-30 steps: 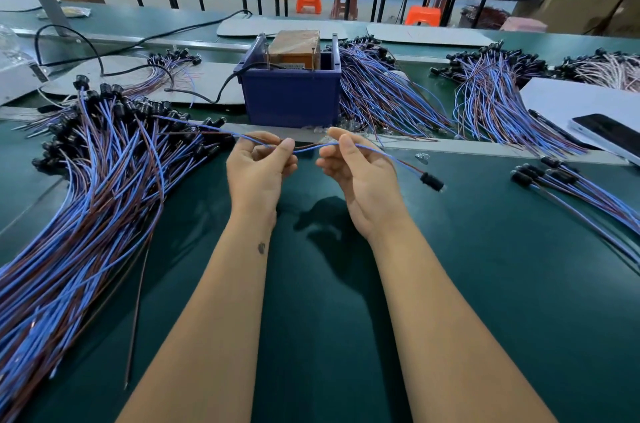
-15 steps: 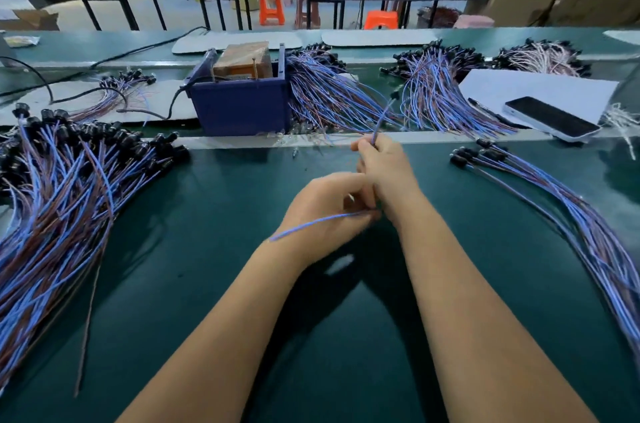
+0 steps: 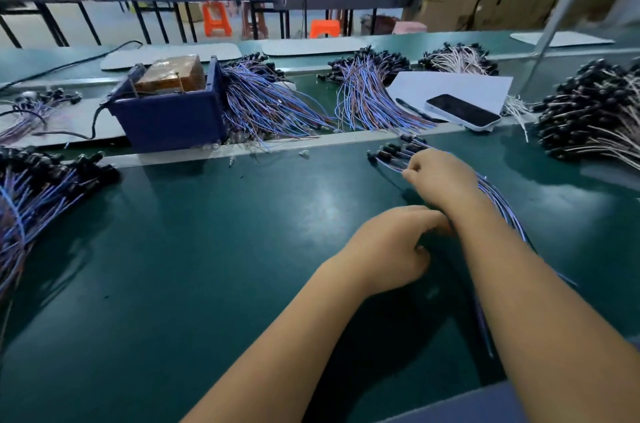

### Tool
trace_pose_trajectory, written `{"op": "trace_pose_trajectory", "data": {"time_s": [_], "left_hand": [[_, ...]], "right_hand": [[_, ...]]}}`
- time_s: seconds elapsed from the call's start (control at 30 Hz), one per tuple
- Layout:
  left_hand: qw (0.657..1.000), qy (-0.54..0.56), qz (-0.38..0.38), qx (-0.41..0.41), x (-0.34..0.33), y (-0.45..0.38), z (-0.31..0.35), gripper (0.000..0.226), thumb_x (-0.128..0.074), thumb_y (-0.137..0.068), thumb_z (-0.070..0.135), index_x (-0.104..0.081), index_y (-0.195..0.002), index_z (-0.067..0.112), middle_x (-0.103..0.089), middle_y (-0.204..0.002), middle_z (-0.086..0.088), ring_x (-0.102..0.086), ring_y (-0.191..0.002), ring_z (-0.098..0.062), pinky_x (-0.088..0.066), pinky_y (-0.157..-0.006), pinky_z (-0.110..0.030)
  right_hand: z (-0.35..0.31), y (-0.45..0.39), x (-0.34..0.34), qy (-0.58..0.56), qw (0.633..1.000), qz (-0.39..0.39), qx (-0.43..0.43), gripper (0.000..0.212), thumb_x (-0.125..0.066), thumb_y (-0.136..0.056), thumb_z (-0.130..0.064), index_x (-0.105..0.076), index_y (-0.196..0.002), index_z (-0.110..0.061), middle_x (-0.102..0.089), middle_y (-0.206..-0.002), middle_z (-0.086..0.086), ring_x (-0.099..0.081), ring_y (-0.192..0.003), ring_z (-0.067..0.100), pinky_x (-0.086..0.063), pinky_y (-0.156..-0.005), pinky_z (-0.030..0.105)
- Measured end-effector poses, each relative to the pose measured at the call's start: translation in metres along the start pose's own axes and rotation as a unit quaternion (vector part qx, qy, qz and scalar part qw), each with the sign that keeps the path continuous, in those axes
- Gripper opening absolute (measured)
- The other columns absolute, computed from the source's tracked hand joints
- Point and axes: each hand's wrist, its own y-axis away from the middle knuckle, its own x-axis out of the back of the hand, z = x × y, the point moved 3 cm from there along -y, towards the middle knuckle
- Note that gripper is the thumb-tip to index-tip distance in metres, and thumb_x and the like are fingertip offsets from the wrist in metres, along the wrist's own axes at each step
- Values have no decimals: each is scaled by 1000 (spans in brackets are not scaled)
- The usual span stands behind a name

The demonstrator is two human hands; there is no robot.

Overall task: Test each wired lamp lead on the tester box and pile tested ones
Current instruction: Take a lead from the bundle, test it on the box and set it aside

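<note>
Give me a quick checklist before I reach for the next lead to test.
1. Right hand down at the small pile on the right: ok.
2. Lead let go onto that pile: cannot tell, the fingers are curled and hide it.
3. Left hand free: cannot tell, its fingertips sit hidden against the right forearm.
4. Tester box within view, nothing lying across its top: ok.
5. Untested leads waiting at the left: ok.
6. Phone apart from the small pile: ok.
</note>
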Motion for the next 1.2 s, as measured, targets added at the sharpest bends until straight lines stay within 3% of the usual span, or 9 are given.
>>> {"op": "trace_pose_trajectory", "data": {"time_s": [0.1,0.27,0.4,0.5,0.67,0.83,0.97,1.1,1.2], "left_hand": [[999,27,-2,17,-3,0,-5,52,-46,-65,-12,-70,-108,6,-70,-110,-9,-62,-105,-24,-51,-88,-40],[986,84,66,129,19,9,-27,42,-40,-66,2,-75,-83,15,-74,-89,4,-66,-88,-11,-51,-83,-29],[966,43,132,218,60,29,-58,34,-43,-69,8,-70,-64,28,-64,-59,15,-51,-55,-1,-41,-61,-25],[932,26,243,267,101,59,-83,41,-44,-76,-1,-67,-65,31,-65,-63,8,-50,-52,0,-39,-53,-17],[856,-35,373,357,166,120,-115,29,-44,-83,8,-68,-80,25,-59,-63,7,-49,-48,0,-30,-41,-15],[801,-138,410,415,211,169,-135,27,-48,-86,15,-72,-94,22,-64,-105,-7,-56,-102,-28,-48,-82,-36],[766,-192,380,481,210,194,-151,24,-48,-92,20,-69,-104,19,-48,-129,-10,-36,-123,-32,-35,-102,-39],[735,-215,443,466,214,190,-150,22,-53,-91,20,-57,-111,15,-22,-150,-13,-37,-120,-35,-37,-88,-37],[698,-178,511,469,220,190,-151,33,-53,-90,16,-46,-122,13,4,-158,-15,-47,-110,-39,-35,-76,-35]], "right_hand": [[1,1,-2,104,993,43,-23,28,-54,-95,-33,-59,-119,-20,-58,-124,14,-49,-117,35,-37,-94,40],[-40,1,-13,91,994,54,29,39,-52,-92,-33,-52,-129,-19,-53,-130,15,-46,-121,35,-36,-96,40],[-92,7,-25,-99,992,17,72,33,-52,-93,-31,-58,-124,-24,-57,-124,10,-49,-118,32,-36,-98,40],[-137,19,-33,-304,949,0,81,23,-52,-92,-23,-63,-112,-21,-63,-108,7,-57,-102,28,-46,-91,39],[-235,48,-52,-429,892,-26,141,17,-54,-93,-15,-64,-107,-15,-65,-100,7,-59,-94,24,-46,-86,34],[-303,73,-80,-449,868,-94,191,21,-53,-94,-17,-62,-114,-14,-63,-107,6,-57,-97,19,-44,-89,31],[-303,76,-98,-401,881,-94,233,21,-54,-93,-16,-64,-111,-18,-62,-110,2,-56,-98,14,-39,-83,21],[-293,75,-98,-490,843,-106,196,19,-53,-93,-17,-61,-87,-33,-64,-92,-11,-55,-81,-5,-39,-68,7],[-293,77,-97,-495,839,-116,194,19,-52,-94,-19,-61,-86,-33,-64,-90,-13,-55,-80,-4,-39,-66,7]]}}
